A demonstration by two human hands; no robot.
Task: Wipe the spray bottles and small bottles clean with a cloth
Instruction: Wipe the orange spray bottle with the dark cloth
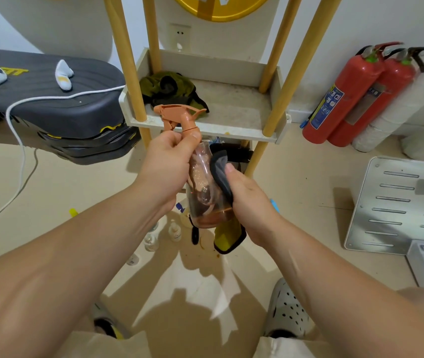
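Observation:
A clear spray bottle with an orange trigger head and a little brown liquid at its base hangs upright at centre frame. My left hand grips its neck just under the trigger. Pressed against the bottle's right side is a grey and yellow cloth with a black edge, held in my right hand; its yellow end dangles below. Several small clear bottles stand on the floor beneath the spray bottle.
A wooden-legged shelf stands just behind, with a crumpled green cloth on it. Two red fire extinguishers lean at the right wall. A dark padded bench with a white cable is left; a metal panel lies right.

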